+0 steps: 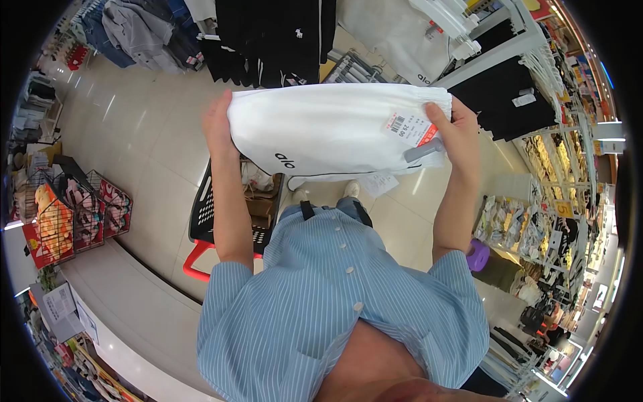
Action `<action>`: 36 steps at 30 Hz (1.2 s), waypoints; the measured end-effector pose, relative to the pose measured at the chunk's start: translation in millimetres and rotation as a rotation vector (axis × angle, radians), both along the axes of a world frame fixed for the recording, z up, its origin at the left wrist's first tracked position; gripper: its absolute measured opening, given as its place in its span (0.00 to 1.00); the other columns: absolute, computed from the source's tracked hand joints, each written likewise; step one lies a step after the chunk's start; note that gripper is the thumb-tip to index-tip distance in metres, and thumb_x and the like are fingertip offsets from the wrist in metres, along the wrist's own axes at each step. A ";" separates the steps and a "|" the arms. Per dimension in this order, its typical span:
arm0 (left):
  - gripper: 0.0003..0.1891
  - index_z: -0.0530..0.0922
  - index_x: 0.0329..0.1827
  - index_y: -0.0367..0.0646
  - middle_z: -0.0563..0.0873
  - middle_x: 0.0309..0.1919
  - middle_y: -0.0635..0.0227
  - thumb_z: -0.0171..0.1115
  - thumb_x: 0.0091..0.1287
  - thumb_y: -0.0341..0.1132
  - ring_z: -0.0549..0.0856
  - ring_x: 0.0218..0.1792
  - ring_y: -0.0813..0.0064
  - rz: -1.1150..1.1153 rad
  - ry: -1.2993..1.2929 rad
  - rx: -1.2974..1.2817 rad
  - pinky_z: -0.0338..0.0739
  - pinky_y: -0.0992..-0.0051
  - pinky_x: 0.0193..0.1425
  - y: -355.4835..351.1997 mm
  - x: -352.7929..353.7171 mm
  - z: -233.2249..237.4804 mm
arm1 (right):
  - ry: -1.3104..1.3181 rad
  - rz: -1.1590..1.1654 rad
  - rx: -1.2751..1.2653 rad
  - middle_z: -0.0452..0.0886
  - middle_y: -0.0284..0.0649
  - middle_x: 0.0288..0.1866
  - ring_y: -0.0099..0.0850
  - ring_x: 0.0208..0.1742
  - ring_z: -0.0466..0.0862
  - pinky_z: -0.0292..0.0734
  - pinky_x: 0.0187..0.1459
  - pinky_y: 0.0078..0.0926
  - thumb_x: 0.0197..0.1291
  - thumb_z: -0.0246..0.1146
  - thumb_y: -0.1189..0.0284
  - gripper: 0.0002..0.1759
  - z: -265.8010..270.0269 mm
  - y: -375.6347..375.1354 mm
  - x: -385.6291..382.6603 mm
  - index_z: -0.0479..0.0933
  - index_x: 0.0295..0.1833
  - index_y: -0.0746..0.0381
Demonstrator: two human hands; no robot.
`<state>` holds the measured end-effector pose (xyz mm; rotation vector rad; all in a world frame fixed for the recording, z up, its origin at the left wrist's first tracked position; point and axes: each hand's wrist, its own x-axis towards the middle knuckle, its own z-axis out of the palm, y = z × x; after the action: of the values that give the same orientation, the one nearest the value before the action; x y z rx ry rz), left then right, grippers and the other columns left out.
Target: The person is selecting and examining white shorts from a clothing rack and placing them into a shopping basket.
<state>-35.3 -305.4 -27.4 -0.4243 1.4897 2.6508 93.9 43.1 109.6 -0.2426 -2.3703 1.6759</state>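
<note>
Stretched sideways between my hands is a pair of white shorts (315, 124), folded flat, with a small black "alo" print and a dark line along the lower edge. My left hand (219, 126) is closed around the left end, most of its fingers hidden behind the cloth. At the gathered waistband on the right, my right hand (457, 130) grips with the thumb on top and fingers underneath. A white and red price tag (406, 127) reading 29.00 lies near that thumb, beside a grey security tag (424, 150). Another paper tag (379, 184) hangs below.
A black shopping basket (203, 211) with a red handle stands below my left forearm, holding goods. Black garments (268, 40) hang ahead, with more black ones (502, 97) on a rack at right. A white counter (134, 301) runs along the lower left; wire baskets (87, 214) stand beyond.
</note>
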 end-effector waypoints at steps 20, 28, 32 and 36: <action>0.21 0.75 0.52 0.31 0.84 0.44 0.60 0.68 0.63 0.38 0.83 0.41 0.74 -0.374 -0.182 0.008 0.79 0.74 0.44 60.7 61.0 -89.2 | -0.129 -0.333 0.232 0.84 0.40 0.42 0.22 0.40 0.80 0.73 0.45 0.22 0.63 0.65 0.61 0.21 -29.2 19.4 13.9 0.80 0.50 0.70; 0.15 0.75 0.46 0.38 0.82 0.35 0.69 0.63 0.67 0.42 0.81 0.33 0.79 -0.217 -0.370 0.185 0.75 0.76 0.37 80.5 98.4 -165.8 | -0.084 -0.218 0.104 0.84 0.38 0.43 0.21 0.41 0.80 0.73 0.45 0.19 0.62 0.66 0.66 0.19 -52.1 24.2 22.7 0.79 0.51 0.69; 0.32 0.69 0.61 0.35 0.79 0.53 0.57 0.69 0.61 0.45 0.79 0.54 0.70 -0.144 -0.411 0.014 0.73 0.70 0.56 74.3 100.0 -166.3 | -0.127 -0.045 0.280 0.84 0.38 0.43 0.21 0.41 0.80 0.74 0.45 0.19 0.63 0.64 0.69 0.16 -40.7 8.9 23.3 0.78 0.52 0.69; 0.46 0.57 0.73 0.40 0.62 0.71 0.54 0.74 0.55 0.44 0.60 0.73 0.62 -0.322 0.346 -0.562 0.58 0.64 0.73 69.2 86.5 -112.3 | -0.217 0.376 0.477 0.82 0.40 0.35 0.23 0.34 0.78 0.73 0.38 0.21 0.54 0.69 0.74 0.14 -19.3 -19.5 14.0 0.78 0.43 0.70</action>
<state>51.2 -236.3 -139.7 0.2541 2.1858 2.1016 107.9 23.6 90.3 0.1202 -3.0410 1.1957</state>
